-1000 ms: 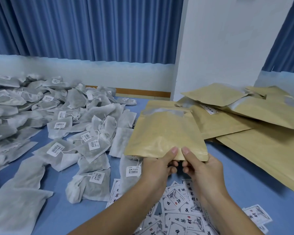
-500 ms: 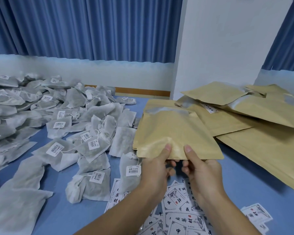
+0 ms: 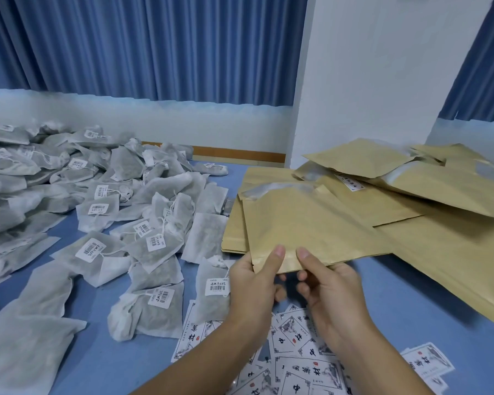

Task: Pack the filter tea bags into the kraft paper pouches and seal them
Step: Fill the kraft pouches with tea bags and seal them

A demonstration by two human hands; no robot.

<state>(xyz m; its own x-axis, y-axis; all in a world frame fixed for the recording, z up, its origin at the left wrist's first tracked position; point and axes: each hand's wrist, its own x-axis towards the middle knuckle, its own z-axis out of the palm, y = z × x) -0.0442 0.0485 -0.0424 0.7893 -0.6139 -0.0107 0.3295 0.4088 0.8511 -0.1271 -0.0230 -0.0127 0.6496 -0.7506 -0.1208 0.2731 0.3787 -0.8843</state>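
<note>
A: Left grip (image 3: 254, 283)?
B: Pinched the near edge of the flat tan kraft paper pouch (image 3: 305, 223). Thumb on top, fingers curled under.
A: Right grip (image 3: 328, 289)?
B: Same pouch, same edge, just beside the left. Thumb on top, fingers curled below. The 2 thumbs were close but apart.
A: Where was the pouch?
B: Mid-frame over the flat blue worktop (image 3: 411, 295), with its near edge raised in both hands. The far end with the pale silvery mouth (image 3: 280, 189) pointed away. It overlapped a second tan pouch (image 3: 234, 232) lying just to its left. Couldn't see inside it.
A: Tea bags?
B: Grey-white filter tea bags (image 3: 69, 195) with strings and barcode tags were heaped across the left of the worktop. 1 tagged bag (image 3: 214, 286) lay just beside the left grip.
A: Right side?
B: A loose overlapping stack of larger tan kraft pouches (image 3: 439, 238). 1 carried a small white label (image 3: 350, 182).
A: Under the arms?
B: White printed label sheets with black characters and red stamps (image 3: 297, 366), spread on the worktop below both wrists.
A: Background?
B: A pleated blue curtain (image 3: 154, 52) and a white pillar (image 3: 368, 67).
</note>
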